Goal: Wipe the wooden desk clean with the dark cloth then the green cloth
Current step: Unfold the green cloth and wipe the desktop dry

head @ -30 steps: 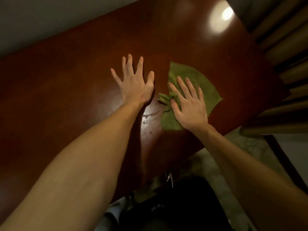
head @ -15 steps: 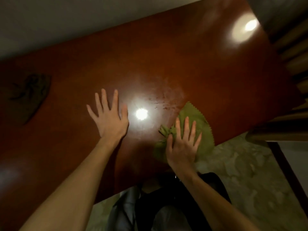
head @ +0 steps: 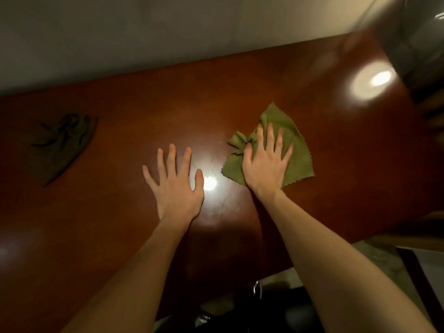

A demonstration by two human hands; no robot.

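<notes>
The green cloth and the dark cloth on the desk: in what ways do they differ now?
The green cloth is under the right hand, which presses flat on it; the dark cloth lies untouched at the far left. The green cloth is mostly spread out, with a zigzag edge; the dark cloth is crumpled. Both lie on the wooden desk.
</notes>
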